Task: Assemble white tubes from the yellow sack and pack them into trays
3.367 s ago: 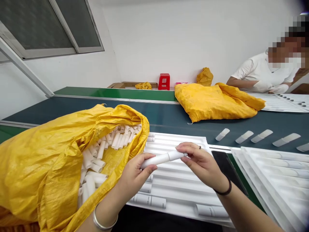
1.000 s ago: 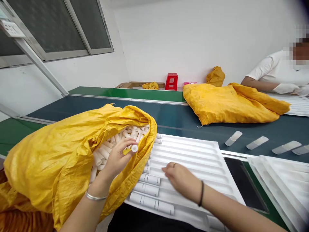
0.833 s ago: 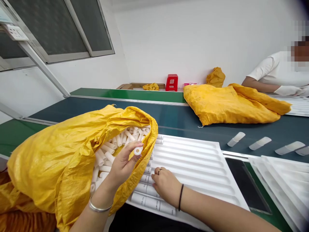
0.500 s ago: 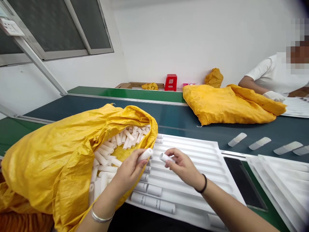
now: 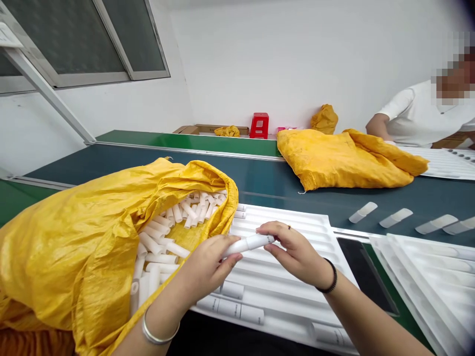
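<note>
My left hand is closed on a plain white tube. A white cap with small dark print is pinched in my right hand, its end meeting the tube's end. The two pieces line up, slightly tilted, above a white ribbed tray. Along the tray's near left side lie several printed white cylinders. Left of my hands, an open yellow woven sack spills out many plain white tubes.
Several two-part tubes lie on the dark conveyor belt. Beyond them is a second yellow sack near a person in a white shirt. Stacked white trays and a black flat panel sit at right.
My hands have come together, so the separate tube and cap now meet end to end. The co-worker's gloved hand has gone behind the far sack.
</note>
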The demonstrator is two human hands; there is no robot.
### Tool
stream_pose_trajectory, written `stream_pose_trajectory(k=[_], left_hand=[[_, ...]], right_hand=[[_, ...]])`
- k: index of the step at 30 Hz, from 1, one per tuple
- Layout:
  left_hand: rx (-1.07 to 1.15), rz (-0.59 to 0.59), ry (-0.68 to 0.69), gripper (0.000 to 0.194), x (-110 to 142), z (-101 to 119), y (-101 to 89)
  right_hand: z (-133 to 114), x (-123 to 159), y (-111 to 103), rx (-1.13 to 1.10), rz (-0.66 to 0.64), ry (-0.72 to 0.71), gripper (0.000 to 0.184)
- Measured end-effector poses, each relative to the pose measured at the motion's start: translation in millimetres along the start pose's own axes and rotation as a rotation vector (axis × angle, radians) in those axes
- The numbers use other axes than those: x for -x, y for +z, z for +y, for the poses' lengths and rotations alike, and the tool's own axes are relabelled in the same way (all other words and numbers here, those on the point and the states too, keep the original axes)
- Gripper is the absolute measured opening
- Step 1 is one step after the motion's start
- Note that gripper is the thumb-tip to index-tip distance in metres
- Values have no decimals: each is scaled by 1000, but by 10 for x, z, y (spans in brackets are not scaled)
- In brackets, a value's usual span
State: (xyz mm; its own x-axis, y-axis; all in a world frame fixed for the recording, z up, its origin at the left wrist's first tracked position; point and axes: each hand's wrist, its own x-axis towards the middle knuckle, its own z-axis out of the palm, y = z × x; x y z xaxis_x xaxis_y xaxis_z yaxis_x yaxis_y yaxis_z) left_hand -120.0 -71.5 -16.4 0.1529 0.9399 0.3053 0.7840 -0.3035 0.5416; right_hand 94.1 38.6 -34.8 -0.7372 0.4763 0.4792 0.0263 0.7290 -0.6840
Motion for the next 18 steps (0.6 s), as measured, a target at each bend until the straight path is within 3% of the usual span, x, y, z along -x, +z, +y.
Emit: stream_pose_trajectory(k=[6,10,14,16,18], left_hand=[[-190,56,132,27,-27,28,44],[-302,108,222,50,-71,52,115],[-235,50,214,60,-60,139,201],[-243,-14,190,61,-46,133,249],[-286,-108,147,63,-56,24,258]], right_hand=[[28,15,20,40,-30,121,26],[-14,16,-19,14,-25,79,26],[-96,38,-10,0,-49,-9,27],[-51,36,13,108,-119,-20,27],[118,20,-21,326,-168,77,23]])
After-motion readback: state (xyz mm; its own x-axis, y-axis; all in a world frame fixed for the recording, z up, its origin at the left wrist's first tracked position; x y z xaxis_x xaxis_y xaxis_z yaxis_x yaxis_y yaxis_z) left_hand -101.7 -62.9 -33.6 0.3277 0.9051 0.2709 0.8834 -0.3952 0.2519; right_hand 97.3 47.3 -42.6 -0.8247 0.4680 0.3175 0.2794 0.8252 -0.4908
